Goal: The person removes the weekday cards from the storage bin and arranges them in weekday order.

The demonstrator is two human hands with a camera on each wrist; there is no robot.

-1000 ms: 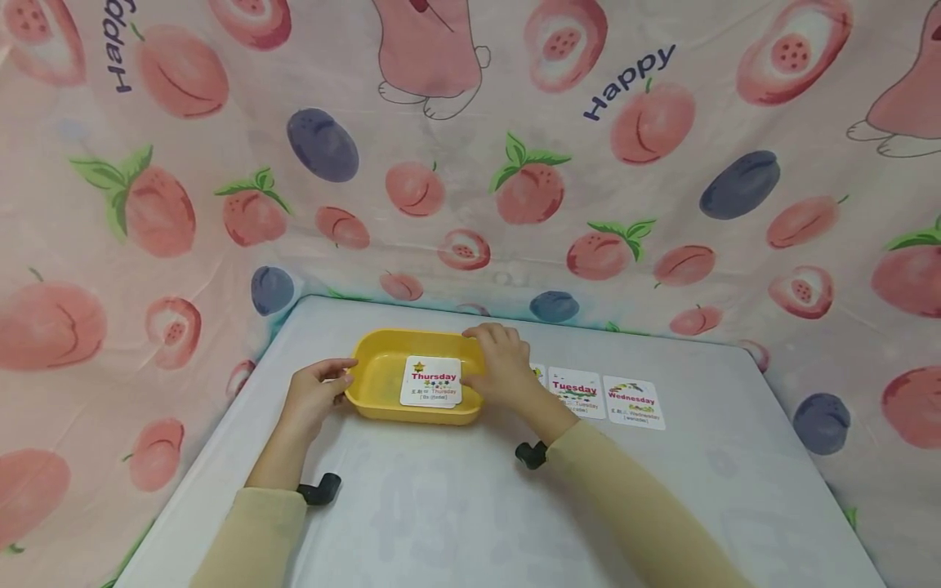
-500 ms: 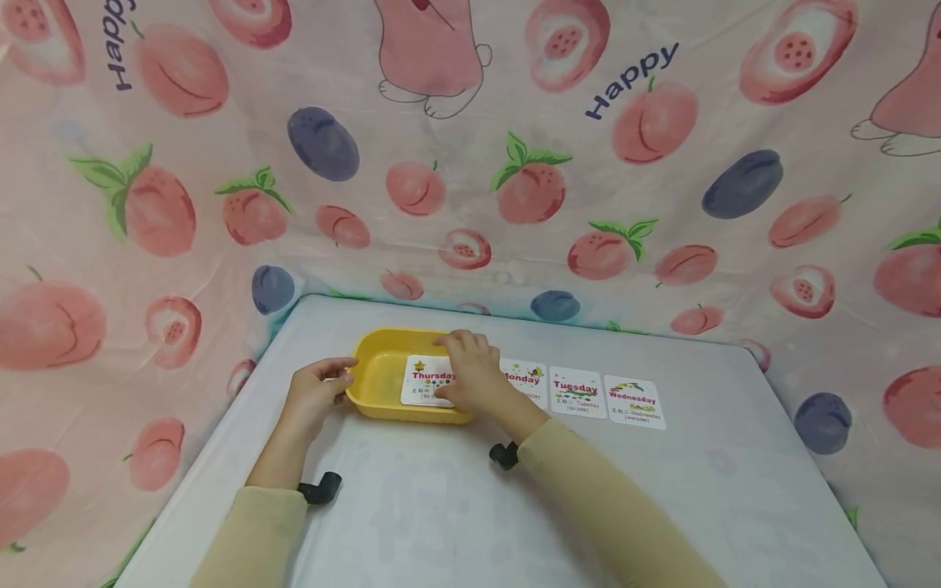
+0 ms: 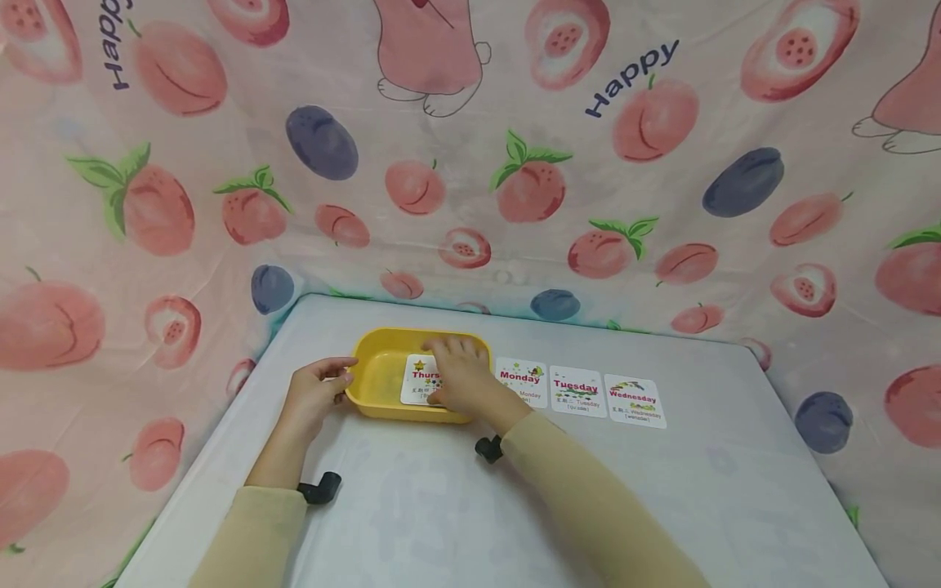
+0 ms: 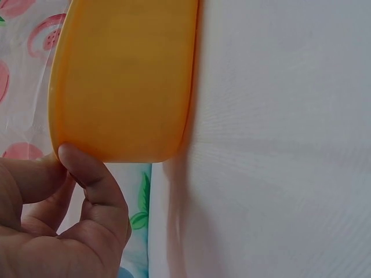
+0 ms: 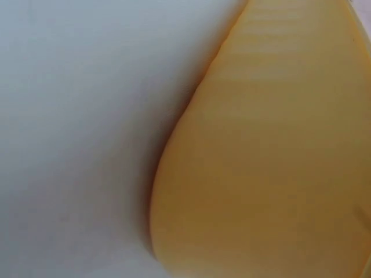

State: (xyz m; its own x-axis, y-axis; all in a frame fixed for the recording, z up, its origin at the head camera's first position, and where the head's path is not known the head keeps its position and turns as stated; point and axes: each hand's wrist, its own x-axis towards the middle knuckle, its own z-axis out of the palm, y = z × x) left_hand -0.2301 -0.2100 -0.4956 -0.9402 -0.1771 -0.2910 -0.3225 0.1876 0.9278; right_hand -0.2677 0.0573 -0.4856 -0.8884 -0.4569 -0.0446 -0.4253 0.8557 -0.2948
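My left hand [image 3: 312,394] pinches the left end of a yellow plastic tray [image 3: 408,414] between thumb and fingers; the left wrist view shows the thumb [image 4: 95,179] against the tray's wall. Inside the tray lies a white card printed "Thursday" [image 3: 415,390], its right part hidden. Over that card is my right hand [image 3: 465,377], fingers spread, thumb by the lower edge and a fingertip above the upper edge. Whether they touch the card is hard to see. Only the tray's side [image 5: 255,162] appears in the right wrist view, without the hand.
Right of the tray, a row of cards lies on the white table [image 3: 412,506]: "Monday" [image 3: 520,377], "Tuesday" [image 3: 576,388] and "Wednesday" [image 3: 634,398]. A fruit-patterned cloth [image 3: 470,188] rises behind the table and at its sides.
My right hand has moved left from the tray's right end to over the "Thursday" card, uncovering the "Monday" card. My left hand has stayed on the tray.
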